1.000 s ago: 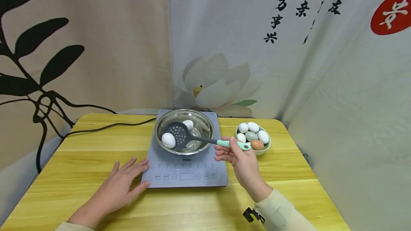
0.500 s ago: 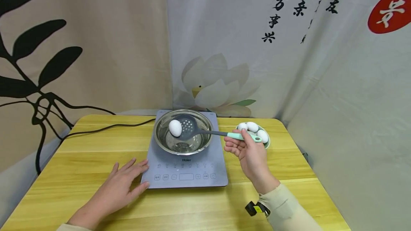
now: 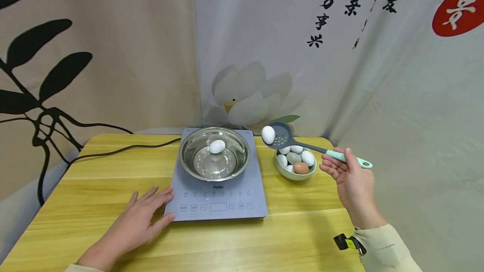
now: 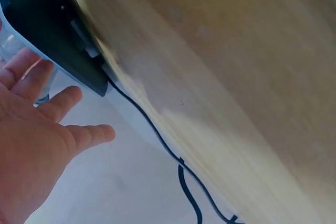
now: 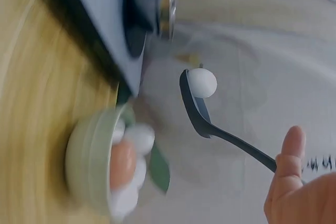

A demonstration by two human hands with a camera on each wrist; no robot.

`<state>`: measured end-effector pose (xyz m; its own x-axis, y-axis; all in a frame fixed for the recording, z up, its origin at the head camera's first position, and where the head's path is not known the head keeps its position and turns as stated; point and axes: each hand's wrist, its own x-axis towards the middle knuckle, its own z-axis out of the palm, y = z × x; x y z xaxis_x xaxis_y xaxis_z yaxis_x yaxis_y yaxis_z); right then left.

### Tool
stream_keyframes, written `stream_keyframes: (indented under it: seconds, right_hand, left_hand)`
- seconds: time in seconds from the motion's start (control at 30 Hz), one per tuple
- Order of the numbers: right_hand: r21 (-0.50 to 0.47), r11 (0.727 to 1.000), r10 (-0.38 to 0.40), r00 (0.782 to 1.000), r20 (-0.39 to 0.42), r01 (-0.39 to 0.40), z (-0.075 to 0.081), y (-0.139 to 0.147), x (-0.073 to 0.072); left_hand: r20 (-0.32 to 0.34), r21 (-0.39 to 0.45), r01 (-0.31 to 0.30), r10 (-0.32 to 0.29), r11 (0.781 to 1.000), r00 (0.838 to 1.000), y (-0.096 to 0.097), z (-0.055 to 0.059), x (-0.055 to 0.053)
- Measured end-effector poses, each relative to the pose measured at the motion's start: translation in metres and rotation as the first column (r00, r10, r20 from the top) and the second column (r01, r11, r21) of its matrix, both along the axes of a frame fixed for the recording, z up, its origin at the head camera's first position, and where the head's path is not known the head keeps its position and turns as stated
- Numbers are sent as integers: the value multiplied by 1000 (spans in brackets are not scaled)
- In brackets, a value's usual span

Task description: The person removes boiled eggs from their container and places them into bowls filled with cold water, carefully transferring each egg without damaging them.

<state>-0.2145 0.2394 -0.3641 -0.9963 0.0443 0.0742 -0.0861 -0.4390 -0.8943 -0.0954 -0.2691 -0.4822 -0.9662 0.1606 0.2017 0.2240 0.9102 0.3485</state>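
Observation:
My right hand (image 3: 355, 188) grips the mint-green handle of a dark grey slotted spoon (image 3: 285, 134). A white egg (image 3: 268, 134) lies on the spoon's head, raised above the back left side of a pale green bowl (image 3: 289, 175). Several white eggs, a greenish one and a brown egg (image 3: 301, 168) fill that bowl. Inside the steel pot (image 3: 189, 167) another white egg (image 3: 217, 146) sits toward the back. My left hand (image 3: 136, 223) lies with fingers extended, fingertips at the left edge of the induction cooktop (image 3: 242, 198). The right wrist view shows the lifted egg (image 5: 202, 83) resting in the spoon.
The pot stands on the cooktop. A black cord (image 3: 124, 150) runs from the cooktop's back left across the wooden table (image 3: 211, 244). Printed curtains (image 3: 264, 32) hang behind and to the right of the table.
My right hand has carried the slotted spoon and its egg out of the pot, right and up over the bowl. The other egg stays in the pot. My left hand has stayed in place.

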Motion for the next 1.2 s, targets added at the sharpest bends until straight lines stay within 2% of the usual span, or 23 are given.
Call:
stream_keyframes:
  seconds: [0.13, 0.27, 0.47, 0.63, 0.77, 0.9, 1.0, 1.2]
  right_hand:
    - [-5, 999, -51, 999, -17, 51, -5, 27, 2]
    - [-2, 989, -149, 989, -8, 149, -10, 44, 4]
    - [18, 951, -308, 951, 16, 308, -16, 53, 6]
    - [76, 917, -392, 920, -7, 391, -16, 50, 7]
    - [166, 893, -415, 908, -56, 418, -15, 42, 8]
    - [290, 856, -408, 903, -132, 429, -13, 33, 10]
    - [390, 810, -392, 899, -194, 438, -12, 25, 10]
    - [518, 726, -362, 892, -270, 451, -11, 14, 12]
  left_hand:
    - [-1, 7, -1, 1, 1000, 1000, -1, 2, 1]
    - [2, 7, -3, 3, 1000, 1000, -2, 2, 0]
    - [4, 7, -2, 2, 1000, 1000, -3, 1, -1]
    - [2, 9, 1, -1, 1000, 1000, -2, 2, -1]
    - [2, 11, 4, -4, 1000, 1000, -2, 2, -1]
    - [-5, 10, 7, -7, 1000, 1000, -1, 2, -1]
    - [-10, 7, 7, -7, 1000, 1000, -1, 2, -1]
    - [-10, 6, 6, -5, 1000, 1000, -1, 1, -1]
